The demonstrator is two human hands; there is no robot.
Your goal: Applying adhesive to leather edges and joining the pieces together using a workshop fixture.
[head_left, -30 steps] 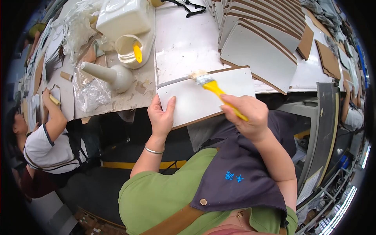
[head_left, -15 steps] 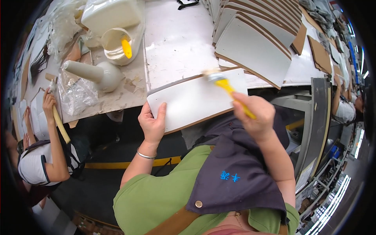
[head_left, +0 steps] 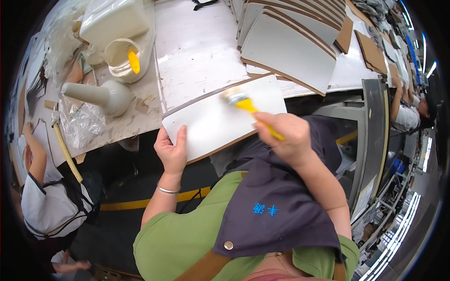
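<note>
My left hand (head_left: pixel 171 149) grips the left end of a white panel (head_left: pixel 206 129) with a brown edge, thumb on top and fingers underneath. The panel is tilted, and its far side is at the front edge of the worktable. In my right hand (head_left: pixel 289 136) is a paintbrush (head_left: pixel 244 104) with a yellow handle. Its pale bristles, slightly blurred, are at the panel's far middle part. A white tub (head_left: pixel 112 61) of creamy paste, with another yellow handle sticking out, stands beyond my left hand.
Fanned, stacked white panels (head_left: pixel 290 51) lie at the back right. A pale bottle with a long neck (head_left: pixel 110 97) lies beside the tub, near a white jug (head_left: pixel 112 21). Left, a hammer (head_left: pixel 65 145) overhangs the table edge by a co-worker (head_left: pixel 51 206).
The brush has swept left across the panel, my right hand moving with it. At the left, the co-worker's hand has let go of the hammer. The whole view has shifted slightly.
</note>
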